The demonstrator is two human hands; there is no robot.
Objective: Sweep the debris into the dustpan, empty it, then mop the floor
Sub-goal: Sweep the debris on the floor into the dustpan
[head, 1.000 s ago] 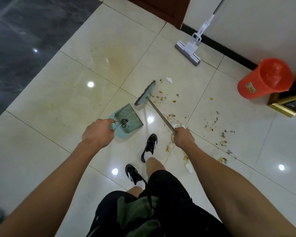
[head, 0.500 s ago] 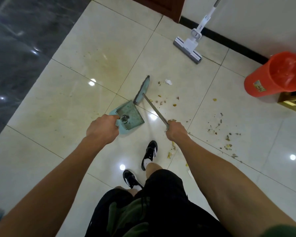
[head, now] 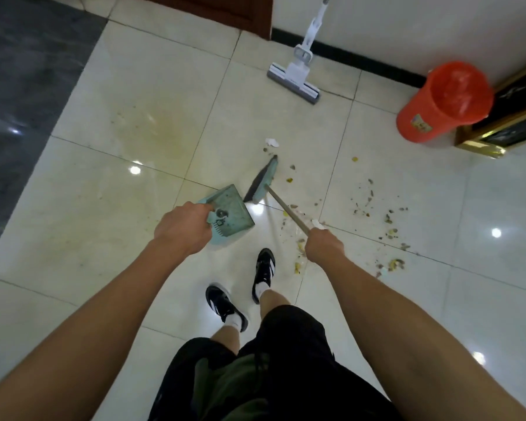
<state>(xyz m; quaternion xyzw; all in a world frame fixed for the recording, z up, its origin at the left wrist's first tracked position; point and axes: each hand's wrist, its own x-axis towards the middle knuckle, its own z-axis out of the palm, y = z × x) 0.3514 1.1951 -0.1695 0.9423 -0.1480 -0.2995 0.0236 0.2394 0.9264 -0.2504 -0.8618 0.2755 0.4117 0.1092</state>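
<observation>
While fingers grip dustpan (head: 231, 212) and broom (head: 263, 182), debris (head: 377, 214) litters the glossy cream tile floor (head: 119, 223).

Mop (head: 295, 72) handle cut off at top edge. Dustpan (head: 230, 212) handle hidden under left hand (head: 182, 227). Debris (head: 389, 235) too small to identify.

Dustpan (head: 232, 214): pale teal, mottled with grime. Broom head (head: 263, 183): teal, bristles dark; broom handle (head: 287, 211) grey-tan. Floor tiles (head: 152, 95): glossy cream, with a yellowish stain (head: 167, 138). Debris (head: 377, 214): yellow, brown and grey specks. Mop (head: 295, 77): white with grey sponge. Bin (head: 441, 101): orange-red, small multicoloured label. Shoes (head: 263, 268): black, white stripes. Shorts (head: 280, 366): black.
</observation>
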